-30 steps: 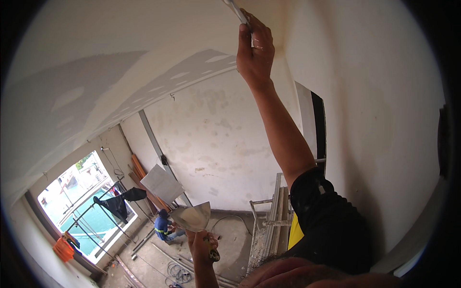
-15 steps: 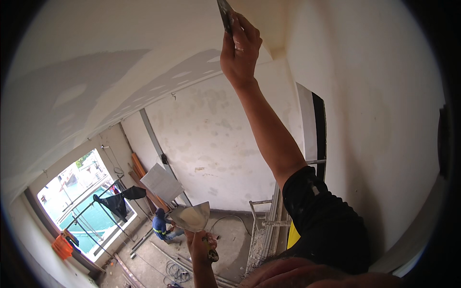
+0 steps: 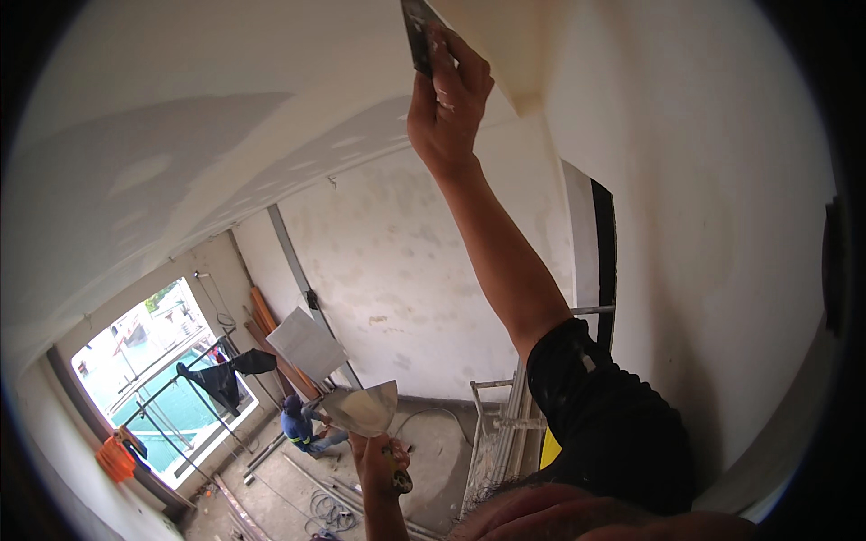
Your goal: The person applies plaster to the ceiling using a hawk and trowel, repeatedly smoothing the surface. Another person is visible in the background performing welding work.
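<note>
My right hand [image 3: 451,104] is raised at the top of the view, fingers closed on a flat metal putty knife [image 3: 419,36] held up at the pale ceiling [image 3: 225,54], near its corner with the right-hand wall. Low in the middle, my left hand [image 3: 379,464] grips the handle of a wider steel putty knife [image 3: 365,410]. Its blade is turned face up and appears smeared with pale compound.
A co-worker in blue [image 3: 305,424] crouches below. A window [image 3: 149,379] at left has metal bars hung with dark and orange cloths. Boards [image 3: 302,343] lean by the far wall [image 3: 424,270]. Scaffolding [image 3: 487,424] stands right of centre; pipes and coiled cable [image 3: 334,509] lie on the floor.
My right hand and its putty knife have moved leftward along the ceiling and a little lower in the picture. My left hand is almost unchanged.
</note>
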Demonstrator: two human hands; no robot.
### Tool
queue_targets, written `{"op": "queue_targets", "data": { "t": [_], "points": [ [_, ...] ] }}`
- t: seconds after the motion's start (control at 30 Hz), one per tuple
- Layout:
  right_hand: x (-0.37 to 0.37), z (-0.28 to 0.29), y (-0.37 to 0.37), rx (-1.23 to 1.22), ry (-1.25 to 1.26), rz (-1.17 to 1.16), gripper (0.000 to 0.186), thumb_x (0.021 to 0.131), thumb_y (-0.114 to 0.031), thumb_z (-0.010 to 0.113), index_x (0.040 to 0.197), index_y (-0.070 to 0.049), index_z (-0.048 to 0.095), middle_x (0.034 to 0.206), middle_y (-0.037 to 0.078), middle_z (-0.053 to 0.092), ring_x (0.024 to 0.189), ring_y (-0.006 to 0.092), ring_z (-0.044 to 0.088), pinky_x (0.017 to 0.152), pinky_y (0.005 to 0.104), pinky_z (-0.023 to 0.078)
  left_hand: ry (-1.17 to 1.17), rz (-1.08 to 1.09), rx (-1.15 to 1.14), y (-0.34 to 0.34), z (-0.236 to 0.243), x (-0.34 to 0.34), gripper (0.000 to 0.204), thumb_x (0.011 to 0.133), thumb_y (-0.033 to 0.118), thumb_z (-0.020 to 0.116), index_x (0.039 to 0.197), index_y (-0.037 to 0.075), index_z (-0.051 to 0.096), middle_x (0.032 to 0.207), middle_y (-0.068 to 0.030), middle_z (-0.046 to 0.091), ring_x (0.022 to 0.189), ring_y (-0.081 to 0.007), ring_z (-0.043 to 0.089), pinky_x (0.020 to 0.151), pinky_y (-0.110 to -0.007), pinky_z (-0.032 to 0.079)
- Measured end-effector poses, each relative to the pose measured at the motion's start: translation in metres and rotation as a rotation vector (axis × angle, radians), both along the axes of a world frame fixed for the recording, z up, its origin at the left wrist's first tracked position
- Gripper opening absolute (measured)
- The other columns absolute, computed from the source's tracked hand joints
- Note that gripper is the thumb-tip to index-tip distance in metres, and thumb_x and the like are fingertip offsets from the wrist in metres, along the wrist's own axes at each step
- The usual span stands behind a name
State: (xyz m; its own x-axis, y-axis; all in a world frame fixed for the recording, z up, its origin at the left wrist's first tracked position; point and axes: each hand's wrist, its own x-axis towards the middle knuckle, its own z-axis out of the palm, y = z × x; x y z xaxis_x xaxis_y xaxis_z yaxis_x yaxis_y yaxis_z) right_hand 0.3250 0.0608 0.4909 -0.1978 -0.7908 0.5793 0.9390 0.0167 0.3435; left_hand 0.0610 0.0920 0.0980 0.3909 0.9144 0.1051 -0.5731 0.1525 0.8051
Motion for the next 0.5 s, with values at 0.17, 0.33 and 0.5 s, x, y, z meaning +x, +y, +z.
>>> {"op": "queue_targets", "data": {
  "t": [0.17,0.33,0.5],
  "points": [
    [-0.002,0.011,-0.005,0.079,-0.033,0.035,0.051,0.078,0.007,0.066,0.126,-0.009,0.065,0.128,0.006,0.062,0.111,0.0248,0.054,0.092,0.038,0.038,-0.032,-0.041,-0.037,0.003,-0.007,-0.001,0.062,0.088,-0.002,0.046,0.144,0.019,0.031,0.076,-0.0076,0.052,0.05,-0.0129,0.05,0.039,-0.027,0.043],
    [-0.021,0.011,-0.007,0.016,0.007,0.022,0.047,0.082,0.007,0.065,0.127,-0.007,0.066,0.131,0.008,0.062,0.113,0.025,0.054,0.094,0.0371,0.038,-0.029,-0.081,-0.024,0.0,-0.009,-0.006,0.065,0.088,-0.002,0.046,0.146,0.021,0.028,0.077,-0.0078,0.053,0.05,-0.0127,0.05,0.039,-0.027,0.043],
    [-0.023,0.005,-0.011,0.101,-0.034,-0.02,0.048,0.082,0.007,0.065,0.128,-0.007,0.065,0.131,0.008,0.062,0.113,0.025,0.054,0.094,0.036,0.037,-0.043,-0.047,-0.026,0.0,-0.017,-0.007,0.061,0.088,-0.001,0.046,0.143,0.021,0.032,0.074,-0.0079,0.052,0.049,-0.013,0.049,0.039,-0.027,0.043]
  ]
}}
